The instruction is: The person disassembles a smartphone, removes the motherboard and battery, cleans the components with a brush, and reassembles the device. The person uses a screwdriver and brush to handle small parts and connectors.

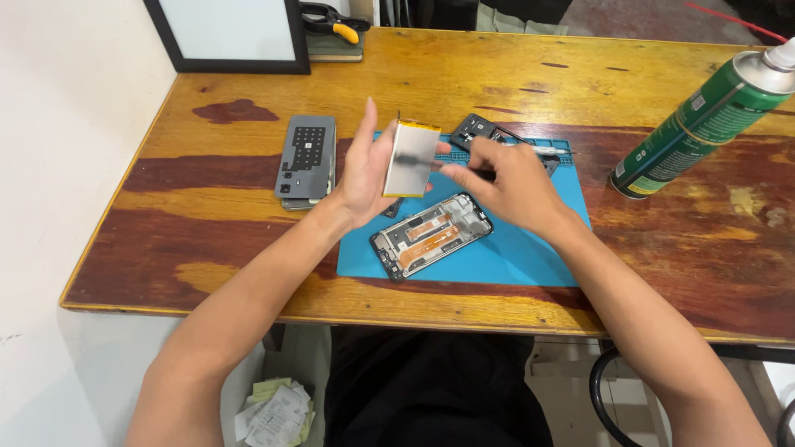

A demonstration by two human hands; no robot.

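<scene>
Above the blue mat (530, 248), both hands (364, 170) (505, 182) pinch the silver battery's (410, 157) edges.

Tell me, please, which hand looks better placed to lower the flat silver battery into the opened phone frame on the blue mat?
Probably the left hand: it alone grips the flat silver battery, above the opened phone frame. The right hand only touches its edge.

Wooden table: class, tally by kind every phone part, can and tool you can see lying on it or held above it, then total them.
Phone battery: 1
Opened phone frame: 1
Grey back cover: 1
Black inner cover: 1
Green spray can: 1
Yellow-handled pliers: 1
Total: 6
</scene>
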